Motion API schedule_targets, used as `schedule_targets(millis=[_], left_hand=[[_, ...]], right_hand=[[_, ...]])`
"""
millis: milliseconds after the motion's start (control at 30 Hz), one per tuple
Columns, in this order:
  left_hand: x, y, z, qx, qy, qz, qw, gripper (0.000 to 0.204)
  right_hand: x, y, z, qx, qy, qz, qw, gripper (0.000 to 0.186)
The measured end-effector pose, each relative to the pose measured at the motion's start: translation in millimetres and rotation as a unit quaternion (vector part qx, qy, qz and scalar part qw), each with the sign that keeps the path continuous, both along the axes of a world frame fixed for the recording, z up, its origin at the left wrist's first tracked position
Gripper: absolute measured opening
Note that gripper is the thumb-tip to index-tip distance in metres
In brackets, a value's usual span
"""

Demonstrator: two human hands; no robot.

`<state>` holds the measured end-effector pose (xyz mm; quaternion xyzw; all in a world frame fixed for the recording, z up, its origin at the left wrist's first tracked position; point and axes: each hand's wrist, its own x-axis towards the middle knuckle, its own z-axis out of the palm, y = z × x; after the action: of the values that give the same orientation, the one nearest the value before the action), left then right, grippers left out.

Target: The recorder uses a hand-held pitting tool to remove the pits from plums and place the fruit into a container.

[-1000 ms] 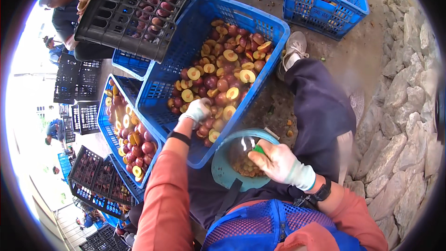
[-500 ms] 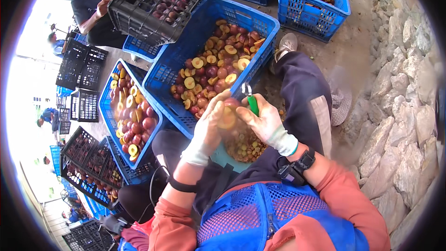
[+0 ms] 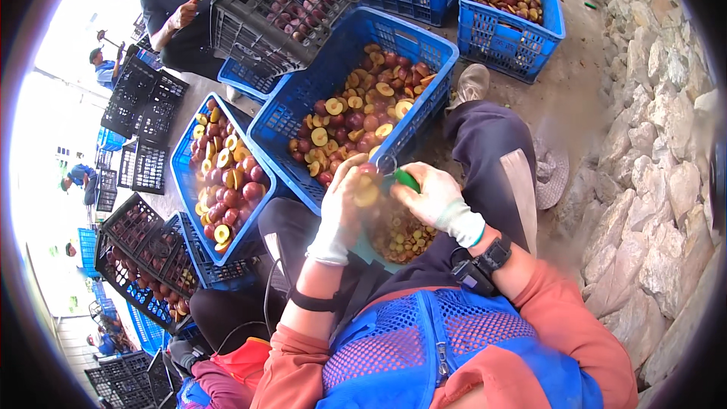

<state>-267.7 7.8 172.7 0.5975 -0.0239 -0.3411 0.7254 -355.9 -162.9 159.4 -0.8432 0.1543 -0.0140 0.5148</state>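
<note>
The halved fruit (image 3: 366, 194) sits in the gloved left hand (image 3: 342, 208), fingers curled around it, over the bowl of cut pieces (image 3: 401, 236) on the lap. A second ago that hand was reaching into the big blue crate (image 3: 424, 45); now it has come back with a fruit. The right hand (image 3: 433, 198) pinches a green-handled tool (image 3: 406, 179) against the fruit, so cutting seems underway. Another blue crate (image 3: 185, 182) stands at the left.

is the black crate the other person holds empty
No, the tilted black crate in the other person's hands holds dark red fruit.
</note>
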Motion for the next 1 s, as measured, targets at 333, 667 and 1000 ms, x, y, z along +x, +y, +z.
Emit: schedule_targets(millis=[333,667,1000], left_hand=[[-7,37,-2,-0.01,0.01,-0.101,0.995,0.066],[-17,22,-9,-0.03,-0.042,0.02,0.998,0.055],[-21,5,1,0.056,-0.156,0.084,0.983,0.05]], right_hand=[[13,12,-26,0.474,-0.113,-0.028,0.873,0.029],[-2,24,-2,-0.001,-0.209,0.001,0.978,0.025],[0,29,-8,-0.016,-0.127,0.097,0.987,0.03]])
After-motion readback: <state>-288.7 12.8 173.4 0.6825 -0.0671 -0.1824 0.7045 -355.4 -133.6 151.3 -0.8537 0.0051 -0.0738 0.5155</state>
